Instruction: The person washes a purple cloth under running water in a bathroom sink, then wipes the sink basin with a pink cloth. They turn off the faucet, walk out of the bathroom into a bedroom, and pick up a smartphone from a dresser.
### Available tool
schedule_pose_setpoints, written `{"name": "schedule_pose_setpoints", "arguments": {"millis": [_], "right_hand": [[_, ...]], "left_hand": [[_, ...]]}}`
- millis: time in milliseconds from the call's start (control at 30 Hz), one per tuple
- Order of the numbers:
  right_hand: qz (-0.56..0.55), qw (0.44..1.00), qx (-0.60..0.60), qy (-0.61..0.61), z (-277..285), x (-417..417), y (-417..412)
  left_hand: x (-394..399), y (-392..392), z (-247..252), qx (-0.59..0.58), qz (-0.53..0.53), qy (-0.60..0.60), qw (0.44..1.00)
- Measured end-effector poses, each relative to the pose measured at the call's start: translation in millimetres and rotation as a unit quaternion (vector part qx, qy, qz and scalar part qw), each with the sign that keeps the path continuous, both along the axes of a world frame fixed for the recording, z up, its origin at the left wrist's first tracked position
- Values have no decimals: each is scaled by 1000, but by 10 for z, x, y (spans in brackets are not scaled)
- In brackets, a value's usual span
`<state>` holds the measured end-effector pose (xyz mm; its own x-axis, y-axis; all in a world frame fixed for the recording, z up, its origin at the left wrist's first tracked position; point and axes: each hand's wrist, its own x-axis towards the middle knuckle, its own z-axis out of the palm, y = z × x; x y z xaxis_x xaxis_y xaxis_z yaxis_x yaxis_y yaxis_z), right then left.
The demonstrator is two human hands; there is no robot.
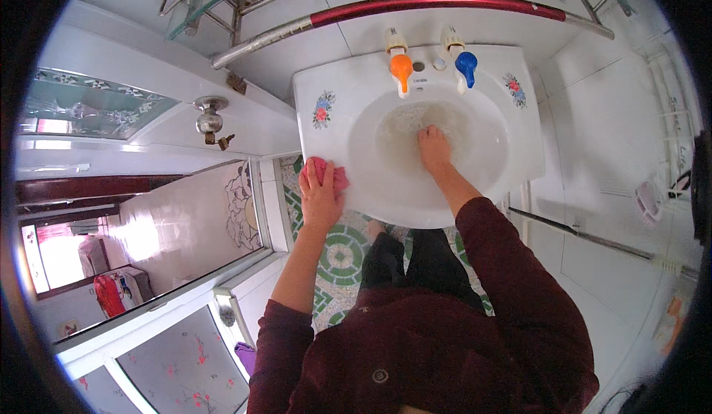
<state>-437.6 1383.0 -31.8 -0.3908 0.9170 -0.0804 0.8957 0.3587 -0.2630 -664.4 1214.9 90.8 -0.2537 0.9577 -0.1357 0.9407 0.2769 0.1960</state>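
A white ceramic washbasin (378, 197) with floral decals stands before me, and shallow cloudy water (403, 147) lies in its bowl. At the front left edge of the rim my left hand (322, 197) grips a pink cloth (340, 179), its fingers spread over the fabric. My right hand (435, 150) reaches down into the bowl with bent fingers in the water. Whatever is under those fingertips is hidden. Behind the bowl are two taps, one with an orange handle (400, 69), the other with a blue handle (467, 66).
A red and silver rail (434, 3) crosses the wall above the taps. To the left is a white door with a round metal knob (209, 119) and keys. A dark rod (578, 231) runs along the right wall. Green patterned tiles (340, 254) cover the floor.
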Motion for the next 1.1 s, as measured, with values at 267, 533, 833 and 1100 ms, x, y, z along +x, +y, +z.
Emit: {"name": "schedule_pose_setpoints", "arguments": {"millis": [267, 533, 833, 1100], "right_hand": [[75, 995, 2, -66, -69, 21, 463], [98, 994, 28, 30, 154, 120, 475], [-9, 980, -65, 189, 710, 241, 581], [-14, 967, -161, 195, 597, 409, 777]], "left_hand": [[25, 67, 34, -11, 2, -15, 1000], [27, 65, -1, 16, -1, -2, 1000], [37, 84, 21, -21, 24, -5, 999], [-22, 77, -106, 50, 3, -10, 999]]}}
